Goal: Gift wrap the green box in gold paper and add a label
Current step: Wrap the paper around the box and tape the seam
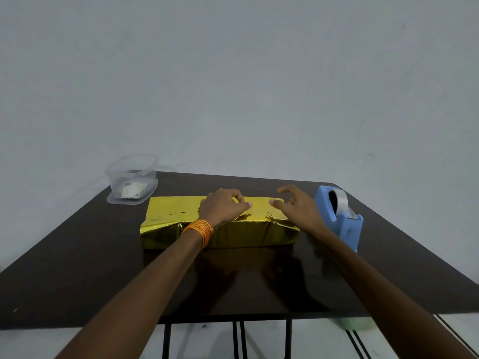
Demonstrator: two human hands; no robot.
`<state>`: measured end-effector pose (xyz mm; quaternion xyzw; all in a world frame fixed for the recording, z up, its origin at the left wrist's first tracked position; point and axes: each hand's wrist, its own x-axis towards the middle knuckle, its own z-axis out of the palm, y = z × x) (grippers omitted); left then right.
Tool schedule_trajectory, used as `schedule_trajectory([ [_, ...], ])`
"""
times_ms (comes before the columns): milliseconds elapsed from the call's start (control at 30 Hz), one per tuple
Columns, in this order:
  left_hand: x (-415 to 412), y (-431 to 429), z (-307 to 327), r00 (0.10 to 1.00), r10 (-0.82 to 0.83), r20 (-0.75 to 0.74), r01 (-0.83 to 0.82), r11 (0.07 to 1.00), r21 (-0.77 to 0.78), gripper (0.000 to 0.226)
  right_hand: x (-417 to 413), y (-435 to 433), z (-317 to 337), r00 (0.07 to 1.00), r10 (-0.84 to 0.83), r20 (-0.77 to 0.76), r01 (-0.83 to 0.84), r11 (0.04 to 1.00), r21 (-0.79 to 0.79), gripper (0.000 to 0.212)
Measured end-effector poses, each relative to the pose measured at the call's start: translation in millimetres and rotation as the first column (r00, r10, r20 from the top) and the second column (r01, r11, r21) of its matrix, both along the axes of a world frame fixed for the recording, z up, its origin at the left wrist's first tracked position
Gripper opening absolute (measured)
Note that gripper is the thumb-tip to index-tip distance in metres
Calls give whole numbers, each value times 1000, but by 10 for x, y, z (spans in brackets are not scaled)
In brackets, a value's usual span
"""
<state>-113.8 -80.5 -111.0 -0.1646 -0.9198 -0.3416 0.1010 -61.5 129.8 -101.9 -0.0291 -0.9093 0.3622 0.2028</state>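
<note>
The gold-wrapped box (pixel 178 216) lies lengthwise across the middle of the dark table (pixel 77 268), its paper creased along the near top edge. My left hand (pixel 224 207) rests on the box top with the fingers curled under and the thumb and forefinger tips close together; I cannot tell whether they pinch anything. My right hand (pixel 296 207) is over the box's right end, fingers loosely bent and spread, gripping nothing, thumb tip down on the paper. An orange thread band (pixel 199 230) circles my left wrist. A blue tape dispenser (pixel 342 221) stands just right of the box; a clear plastic container (pixel 132 180) sits at the far left.
</note>
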Motion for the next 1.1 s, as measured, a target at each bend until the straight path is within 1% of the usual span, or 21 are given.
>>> schedule_trajectory([
  [67, -5, 8, -1, 1000, 8, 10, -8, 1000, -7, 24, 22, -133, 6, 1000, 21, -15, -20, 999, 33, 49],
  [133, -5, 6, 7, 1000, 14, 18, -13, 1000, -16, 24, -11, -219, -50, 998, 53, 18, -54, 997, 54, 53],
  [233, -17, 0, 13, 999, 19, 34, -18, 1000, -16, 25, -34, -226, -149, 995, 64, 70, -64, 998, 1, 51],
  [300, -6, -7, 14, 999, 17, 40, -17, 1000, -6, 24, 0, -212, -173, 997, 42, 65, -42, 999, -12, 50],
  [500, 34, -33, 29, 1000, -9, 16, 9, 1000, 5, 24, 183, -8, -54, 997, -76, -9, 76, 997, -14, 29],
  [600, 38, -33, 40, 1000, -26, -1, 26, 1000, -17, 26, 358, 177, 58, 991, -107, -75, 106, 994, -9, 17],
  [667, 40, -36, 66, 999, -48, -13, 48, 998, -30, 29, 437, 347, 141, 977, -166, -134, 169, 986, 8, 7],
  [700, 44, -32, 87, 998, -60, -23, 59, 997, -40, 30, 490, 440, 193, 967, -202, -153, 206, 979, 11, 4],
  [767, 64, -31, 127, 995, -52, -80, 44, 995, -95, 33, 561, 648, 259, 944, -287, -162, 292, 956, 8, 15],
  [833, 136, 34, 167, 975, 4, -224, -41, 986, -160, 33, 647, 873, 310, 911, -380, -160, 382, 924, -22, 21],
  [900, 250, 184, 205, 926, 43, -376, -101, 985, -138, 30, 711, 1073, 294, 891, -444, -101, 438, 896, -73, 26],
  [933, 311, 282, 227, 915, 30, -402, -75, 993, -95, 27, 723, 1132, 269, 896, -441, -46, 434, 894, -113, 32],
  [967, 371, 408, 252, 922, -5, -387, -10, 999, -36, 23, 737, 1185, 243, 907, -420, 13, 417, 895, -162, 37],
  [1033, 484, 686, 293, 953, -100, -286, 128, 988, 82, 17, 743, 1212, 221, 924, -355, 144, 382, 882, -276, 38],
  [1100, 584, 975, 297, 961, -190, -201, 219, 966, 134, 14, 742, 1199, 217, 936, -268, 230, 341, 853, -394, 43],
])
